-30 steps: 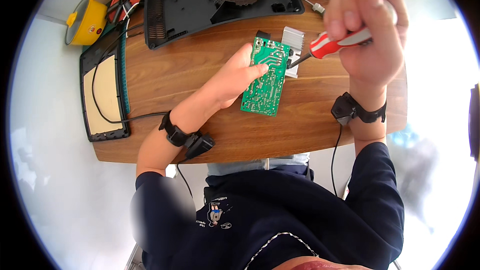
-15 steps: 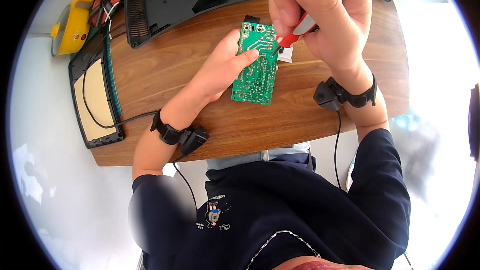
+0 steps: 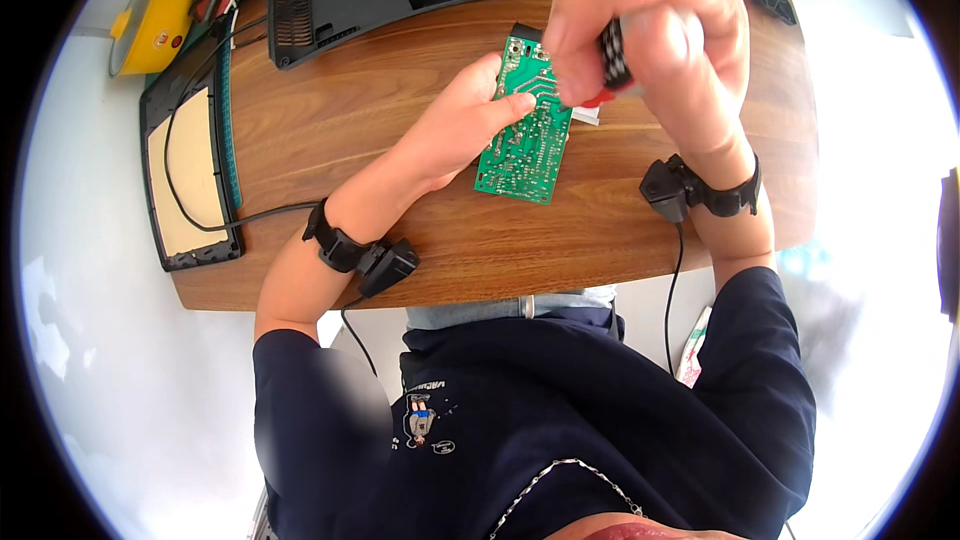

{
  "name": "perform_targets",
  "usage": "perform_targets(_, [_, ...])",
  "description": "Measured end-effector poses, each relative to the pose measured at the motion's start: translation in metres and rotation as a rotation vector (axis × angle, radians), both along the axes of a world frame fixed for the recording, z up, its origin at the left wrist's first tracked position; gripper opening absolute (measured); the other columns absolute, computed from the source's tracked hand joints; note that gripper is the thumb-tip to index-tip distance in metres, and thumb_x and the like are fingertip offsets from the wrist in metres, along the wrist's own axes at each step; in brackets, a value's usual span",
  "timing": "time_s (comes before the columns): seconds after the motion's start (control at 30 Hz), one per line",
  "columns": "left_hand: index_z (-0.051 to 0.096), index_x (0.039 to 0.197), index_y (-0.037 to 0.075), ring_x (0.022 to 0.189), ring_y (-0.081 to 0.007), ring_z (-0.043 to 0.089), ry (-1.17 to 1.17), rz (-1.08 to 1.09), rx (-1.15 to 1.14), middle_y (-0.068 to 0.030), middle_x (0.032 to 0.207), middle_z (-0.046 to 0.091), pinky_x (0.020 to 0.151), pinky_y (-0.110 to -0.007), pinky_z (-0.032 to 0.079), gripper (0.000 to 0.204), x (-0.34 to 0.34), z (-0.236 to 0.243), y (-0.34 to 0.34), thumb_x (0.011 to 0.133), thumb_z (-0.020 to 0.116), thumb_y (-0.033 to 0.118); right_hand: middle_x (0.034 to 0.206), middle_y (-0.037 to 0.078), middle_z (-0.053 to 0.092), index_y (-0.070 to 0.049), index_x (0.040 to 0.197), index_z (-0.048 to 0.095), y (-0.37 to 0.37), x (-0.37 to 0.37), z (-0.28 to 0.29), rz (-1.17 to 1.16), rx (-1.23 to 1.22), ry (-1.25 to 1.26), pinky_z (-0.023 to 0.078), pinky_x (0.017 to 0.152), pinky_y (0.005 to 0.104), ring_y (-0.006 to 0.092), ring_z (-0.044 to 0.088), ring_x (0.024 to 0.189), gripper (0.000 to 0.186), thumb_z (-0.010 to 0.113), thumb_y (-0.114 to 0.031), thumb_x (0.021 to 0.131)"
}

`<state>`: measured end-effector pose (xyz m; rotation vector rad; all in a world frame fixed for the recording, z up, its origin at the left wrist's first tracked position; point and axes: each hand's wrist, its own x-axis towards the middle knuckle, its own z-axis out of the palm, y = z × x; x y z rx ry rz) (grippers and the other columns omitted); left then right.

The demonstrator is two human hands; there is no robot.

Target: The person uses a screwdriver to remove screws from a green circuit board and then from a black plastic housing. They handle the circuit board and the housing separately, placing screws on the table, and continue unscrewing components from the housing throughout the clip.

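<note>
- The left hand [image 3: 463, 128] is holding a rectangular green circuit board [image 3: 522, 158] by its left edge, its thumb pressing on the soldered face.
- The board is sitting over the middle of the brown wooden table [image 3: 400, 240], nearer than a large black plastic housing [image 3: 375, 5]; I cannot tell whether it is touching the wood.
- The right hand [image 3: 690, 65] is closing around a red-and-black-handled screwdriver [image 3: 614, 55] at the board's far right; that hand is hiding the tip.
- A small silver metal piece [image 3: 586, 115] is showing just beyond the board's right edge.
- Working well here is probably calling for a firm left grip, thumb clear of the tip, and gentle pressure, as a slip could be scarring the tracks.
- A navy shirt [image 3: 610, 390] is carrying white lettering around a cartoon figure [image 3: 421, 422]; a yellow pot [image 3: 150, 25] is bearing a small, unreadable emblem.
</note>
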<state>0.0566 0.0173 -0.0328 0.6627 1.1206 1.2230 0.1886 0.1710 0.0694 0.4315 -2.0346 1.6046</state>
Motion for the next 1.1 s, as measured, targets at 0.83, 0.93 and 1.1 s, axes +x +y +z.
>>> perform_targets(0.83, [0.054, 0.137, -0.001, 0.118, -0.0194, 0.065, -0.047, 0.012, -0.025, -0.0122, 0.128, 0.066, 0.101, -0.036, 0.054, 0.033, -0.006, -0.015, -0.003, 0.105, 0.055, 0.010, 0.100, 0.022, 0.072, 0.003, 0.104, 0.073, 0.025, -0.004, 0.019, 0.470, 0.271, 0.037, 0.062, 0.081, 0.0426, 0.0362, 0.074, 0.094, 0.057, 0.094, -0.037, 0.071])
perform_targets(0.93, [0.055, 0.133, -0.001, 0.110, -0.0173, 0.067, -0.115, 0.020, -0.026, -0.0100, 0.122, 0.068, 0.096, -0.036, 0.056, 0.029, -0.001, 0.001, 0.000, 0.104, 0.053, 0.007, 0.111, 0.031, 0.070, 0.003, 0.107, 0.071, 0.027, 0.003, 0.028, 0.330, 0.214, -0.040, 0.061, 0.085, 0.0470, 0.0405, 0.073, 0.102, 0.051, 0.089, -0.035, 0.079])
perform_targets(1.1, [0.054, 0.132, -0.001, 0.108, -0.0167, 0.067, -0.129, 0.038, -0.030, -0.0101, 0.121, 0.068, 0.096, -0.037, 0.056, 0.029, 0.000, 0.005, -0.001, 0.104, 0.051, 0.006, 0.114, 0.027, 0.066, 0.002, 0.120, 0.065, 0.035, 0.004, 0.022, 0.069, 0.419, 0.056, 0.058, 0.083, 0.0408, 0.0329, 0.068, 0.104, 0.048, 0.080, -0.032, 0.090])
